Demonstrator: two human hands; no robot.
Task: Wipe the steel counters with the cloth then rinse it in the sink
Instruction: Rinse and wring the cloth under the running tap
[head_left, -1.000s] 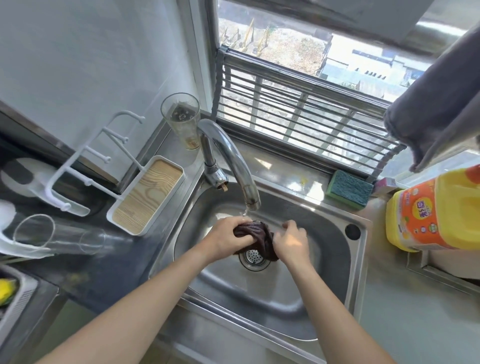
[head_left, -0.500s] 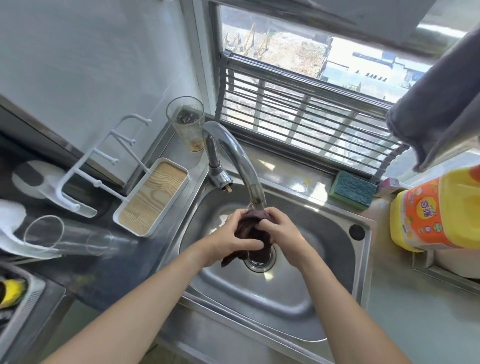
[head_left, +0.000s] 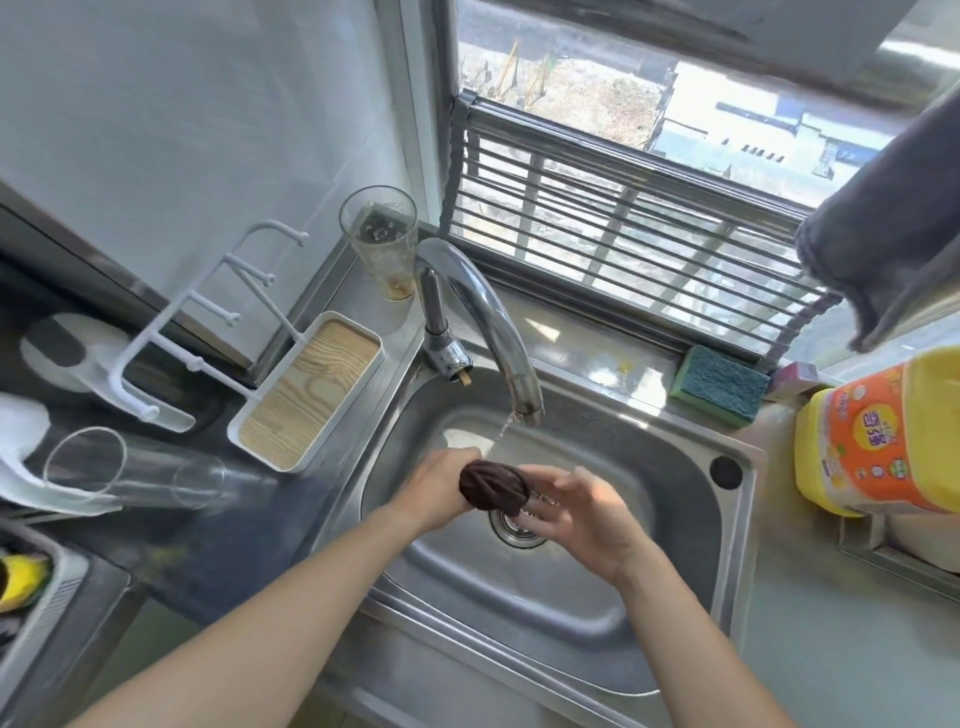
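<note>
1. Cloth (head_left: 492, 486) — dark brown and bunched into a wad — sits above the drain (head_left: 514, 525) of the steel sink (head_left: 670, 467), held up off the basin floor.
2. The left hand (head_left: 436, 488) grips the wad, its fingers curled round the cloth's left end.
3. The right hand (head_left: 584, 512) is just beside the cloth's right end with fingers spread and loose; it is motion-blurred, so I cannot tell whether it touches the cloth.
4. A thin stream of water falls from the curved tap (head_left: 488, 322) and lands behind the hands.
5. On the ledge behind the sink lies a green sponge (head_left: 719, 384), near a yellow and orange bottle (head_left: 883, 441) at the right.
6. To the left on the dark worktop (head_left: 208, 566) stands a white tray with a wood-grain base (head_left: 306, 392) — a clear glass (head_left: 135, 470) lies on its side nearby, and a tall glass (head_left: 382, 241) stands upright in the corner by the window.
7. A grey towel (head_left: 893, 228) hangs at the upper right.
</note>
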